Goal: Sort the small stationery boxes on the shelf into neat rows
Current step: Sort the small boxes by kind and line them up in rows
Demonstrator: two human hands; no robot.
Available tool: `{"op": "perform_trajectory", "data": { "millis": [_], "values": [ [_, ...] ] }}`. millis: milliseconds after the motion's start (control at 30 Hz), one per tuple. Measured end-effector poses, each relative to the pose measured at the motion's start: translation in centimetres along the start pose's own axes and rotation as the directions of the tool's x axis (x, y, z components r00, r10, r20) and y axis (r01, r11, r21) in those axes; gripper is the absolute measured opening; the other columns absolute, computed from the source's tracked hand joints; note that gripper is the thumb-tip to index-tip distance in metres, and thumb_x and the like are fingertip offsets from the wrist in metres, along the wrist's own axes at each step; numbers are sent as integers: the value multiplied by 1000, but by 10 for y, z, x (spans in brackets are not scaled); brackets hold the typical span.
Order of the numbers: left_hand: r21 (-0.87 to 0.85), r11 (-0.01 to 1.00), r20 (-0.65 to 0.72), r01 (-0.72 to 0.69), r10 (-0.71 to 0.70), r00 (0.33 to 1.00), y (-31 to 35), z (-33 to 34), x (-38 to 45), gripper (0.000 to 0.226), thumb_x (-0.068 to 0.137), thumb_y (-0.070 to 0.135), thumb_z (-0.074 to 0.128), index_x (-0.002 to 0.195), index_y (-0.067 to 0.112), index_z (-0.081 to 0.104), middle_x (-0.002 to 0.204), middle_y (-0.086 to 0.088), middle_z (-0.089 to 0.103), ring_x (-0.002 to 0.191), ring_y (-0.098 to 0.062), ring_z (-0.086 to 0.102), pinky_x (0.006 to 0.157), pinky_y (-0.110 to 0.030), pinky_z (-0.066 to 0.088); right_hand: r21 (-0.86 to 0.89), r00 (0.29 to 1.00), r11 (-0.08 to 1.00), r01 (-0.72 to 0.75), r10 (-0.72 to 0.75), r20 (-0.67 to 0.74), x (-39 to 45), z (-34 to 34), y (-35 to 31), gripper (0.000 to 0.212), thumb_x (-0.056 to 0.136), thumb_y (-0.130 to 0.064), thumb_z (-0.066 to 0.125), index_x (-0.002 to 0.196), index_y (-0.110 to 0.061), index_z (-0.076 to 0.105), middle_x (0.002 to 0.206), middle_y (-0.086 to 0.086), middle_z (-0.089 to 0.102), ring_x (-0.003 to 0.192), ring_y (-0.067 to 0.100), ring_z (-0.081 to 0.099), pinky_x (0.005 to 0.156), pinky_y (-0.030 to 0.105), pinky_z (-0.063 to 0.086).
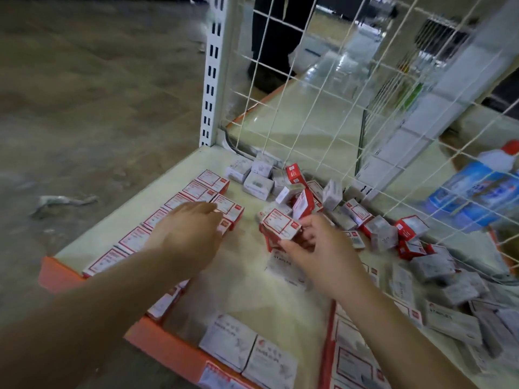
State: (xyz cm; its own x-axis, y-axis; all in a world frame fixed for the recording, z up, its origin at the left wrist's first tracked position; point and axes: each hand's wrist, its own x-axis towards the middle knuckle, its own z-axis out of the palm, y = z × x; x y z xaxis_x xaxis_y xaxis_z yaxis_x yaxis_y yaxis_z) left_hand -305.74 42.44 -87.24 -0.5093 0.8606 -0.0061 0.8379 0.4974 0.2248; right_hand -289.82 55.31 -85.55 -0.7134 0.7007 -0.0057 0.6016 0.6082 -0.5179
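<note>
The red-and-white box (280, 224) is sitting at frame centre in the right hand (314, 248), which is pinching it, probably to carry it across to the tidy row (179, 209) centre-left on the shelf (157, 192). The left hand (191, 231) is lying flat-fingered on that row, likely steadying it. Printing on the jumbled boxes (393, 242) to the right is blurring out.

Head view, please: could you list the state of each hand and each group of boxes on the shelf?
left hand: fingers extended, resting on the lined-up boxes.
right hand: fingers curled round a red-and-white box.
row of red-and-white boxes: lying flat, side by side along the shelf's left edge.
grey boxes: jumbled near the back corner.
pile of mixed boxes: tumbled, unsorted along the wire grid.
</note>
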Motion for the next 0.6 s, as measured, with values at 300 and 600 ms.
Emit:
{"op": "perform_trajectory", "data": {
  "millis": [300,600],
  "values": [
    [-27,999,30,-27,28,999,-16,6,22,48,100,38,28,147,31,20,156,7,12,142,-14,12,112,-25,14,-36,999,998,47,-48,-21,52,19,-21,37,89,-33,58,121,-18,46,99,-8,54,92,9,54,69,20,38],
    [-127,991,-24,-43,40,999,-23,8,29,41,99,36,31,140,35,36,148,11,32,135,-12,30,105,-23,27,-61,997,998,-4,9,77,89,42,-34,34,90,-31,57,121,-18,48,115,-1,61,98,13,56,75,23,39]
  ]
}}
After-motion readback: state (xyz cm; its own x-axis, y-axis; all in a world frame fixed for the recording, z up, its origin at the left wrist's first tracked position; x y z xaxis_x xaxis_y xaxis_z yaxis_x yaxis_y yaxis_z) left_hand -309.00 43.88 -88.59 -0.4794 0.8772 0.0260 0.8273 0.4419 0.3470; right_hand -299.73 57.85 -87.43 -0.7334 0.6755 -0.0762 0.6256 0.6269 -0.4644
